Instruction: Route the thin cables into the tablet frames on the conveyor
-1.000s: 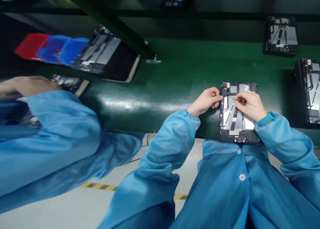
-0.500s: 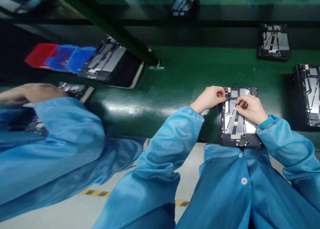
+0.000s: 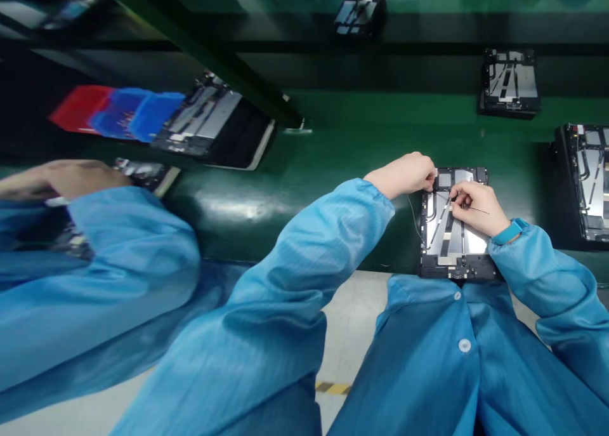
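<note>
An opened tablet chassis [image 3: 451, 233] with silver plates and black cables lies on the green conveyor belt [image 3: 342, 150] at the near edge. My left hand [image 3: 408, 173] is curled at the chassis' top left corner, fingers pressed together on it. My right hand [image 3: 476, 206] rests on the upper middle of the chassis, pinching a thin black wire [image 3: 478, 211]. Another thin wire hangs off the chassis' left side. Both arms wear blue smock sleeves, and a teal band sits on my right wrist.
More opened chassis lie on the belt at the right [image 3: 587, 182], back right [image 3: 509, 84] and far back [image 3: 359, 14]. A co-worker in a blue smock [image 3: 95, 258] works at the left. Red and blue bins [image 3: 114, 112] and a dark tray [image 3: 214, 128] are behind them.
My left elbow has lifted and the left hand has risen slightly onto the chassis' top left corner. The right hand keeps its pinch on the wire.
</note>
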{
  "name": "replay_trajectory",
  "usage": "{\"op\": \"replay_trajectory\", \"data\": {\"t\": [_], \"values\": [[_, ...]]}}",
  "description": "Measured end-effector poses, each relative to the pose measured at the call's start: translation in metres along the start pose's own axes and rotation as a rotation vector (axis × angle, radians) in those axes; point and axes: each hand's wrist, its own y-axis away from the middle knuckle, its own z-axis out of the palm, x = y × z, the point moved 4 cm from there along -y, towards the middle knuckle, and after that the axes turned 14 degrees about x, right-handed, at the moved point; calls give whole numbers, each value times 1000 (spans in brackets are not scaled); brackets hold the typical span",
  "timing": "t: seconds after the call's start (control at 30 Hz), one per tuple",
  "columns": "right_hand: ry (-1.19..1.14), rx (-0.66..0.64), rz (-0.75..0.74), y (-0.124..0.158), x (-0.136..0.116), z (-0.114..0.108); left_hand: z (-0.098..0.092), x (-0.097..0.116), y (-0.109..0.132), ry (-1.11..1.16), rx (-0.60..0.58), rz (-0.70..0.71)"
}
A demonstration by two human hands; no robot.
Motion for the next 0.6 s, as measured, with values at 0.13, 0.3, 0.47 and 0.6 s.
{"op": "replay_trajectory", "data": {"t": [0.13, 0.3, 0.47, 0.6], "values": [[-8, -1, 18, 0, 1, 0, -2, 9, 3, -67, -33, -43], [-165, 31, 104, -6, 9, -9, -3, 17, 17, -158, 69, -77], [-61, 208, 146, -22, 21, -27, 8, 39, 44, -59, 176, -237], [244, 100, -61, -31, 14, -25, 24, 67, 54, -76, 161, -316]]}}
